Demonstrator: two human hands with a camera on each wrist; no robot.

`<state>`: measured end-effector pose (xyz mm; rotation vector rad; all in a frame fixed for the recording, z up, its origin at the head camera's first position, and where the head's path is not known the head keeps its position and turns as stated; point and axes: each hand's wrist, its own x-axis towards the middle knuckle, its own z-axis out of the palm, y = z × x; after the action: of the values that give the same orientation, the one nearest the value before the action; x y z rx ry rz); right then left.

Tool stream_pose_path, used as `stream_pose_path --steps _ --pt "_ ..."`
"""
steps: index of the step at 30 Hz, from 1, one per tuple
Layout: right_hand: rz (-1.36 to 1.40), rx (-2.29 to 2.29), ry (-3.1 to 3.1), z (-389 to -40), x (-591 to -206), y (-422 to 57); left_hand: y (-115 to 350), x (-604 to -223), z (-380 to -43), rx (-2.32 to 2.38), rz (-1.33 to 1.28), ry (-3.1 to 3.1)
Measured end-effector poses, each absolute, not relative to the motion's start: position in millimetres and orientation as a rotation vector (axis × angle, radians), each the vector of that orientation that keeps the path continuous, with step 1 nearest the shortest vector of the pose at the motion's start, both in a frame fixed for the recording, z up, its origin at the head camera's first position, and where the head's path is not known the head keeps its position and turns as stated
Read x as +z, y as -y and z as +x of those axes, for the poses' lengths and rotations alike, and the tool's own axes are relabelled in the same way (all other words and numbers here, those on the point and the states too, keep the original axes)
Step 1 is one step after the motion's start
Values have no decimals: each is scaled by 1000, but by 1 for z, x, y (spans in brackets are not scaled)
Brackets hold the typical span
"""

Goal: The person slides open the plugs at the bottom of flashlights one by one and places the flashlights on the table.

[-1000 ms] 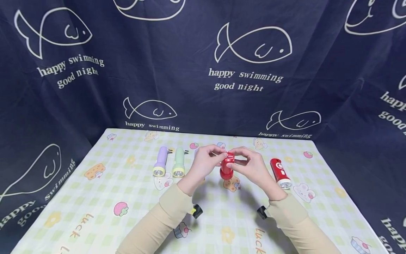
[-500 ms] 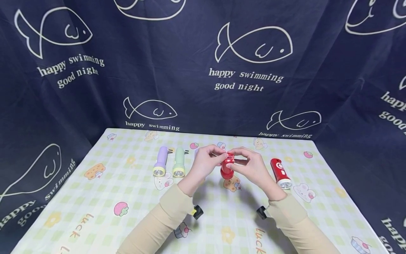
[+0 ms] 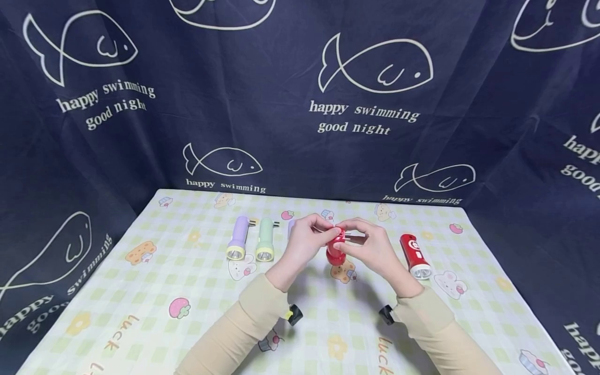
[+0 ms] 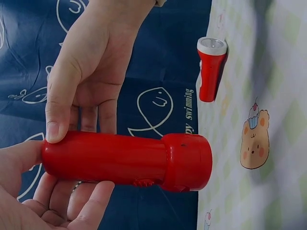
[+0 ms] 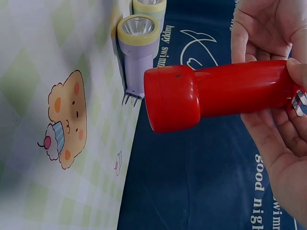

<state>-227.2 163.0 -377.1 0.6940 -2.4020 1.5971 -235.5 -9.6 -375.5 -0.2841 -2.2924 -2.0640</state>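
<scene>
A red flashlight [image 3: 336,252] hangs lamp end down between both hands, over the middle of the table. My left hand [image 3: 304,242] pinches its upper end from the left, thumb across the top. From the right, my right hand [image 3: 372,242] holds the same end between thumb and fingers. Metal plug prongs [image 3: 348,236] stick out sideways from that end, toward the right palm. In the left wrist view the flashlight body [image 4: 105,155] has a ridged switch [image 4: 144,183] along one side. The lamp face is turned away from sight.
To the left lie a purple flashlight [image 3: 238,237] and a green flashlight [image 3: 265,238], prongs out. Another purple flashlight [image 5: 138,60] is mostly hidden behind the left hand in the head view. A red and white flashlight [image 3: 414,256] lies at the right. Checked cloth [image 3: 220,323] covers the table.
The plug prongs, lying at the red flashlight's upper end before, now stand out to the right. My left thumb has shifted slightly right over that end. The other flashlights have stayed put.
</scene>
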Motion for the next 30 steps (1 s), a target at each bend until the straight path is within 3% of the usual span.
stream_pose_path --steps 17,30 --pt "696 1599 2410 -215 -356 -152 11 -374 -234 -1875 -246 2390" --pt "694 1639 2383 -231 -368 -160 19 -375 -239 -1957 -432 2294"
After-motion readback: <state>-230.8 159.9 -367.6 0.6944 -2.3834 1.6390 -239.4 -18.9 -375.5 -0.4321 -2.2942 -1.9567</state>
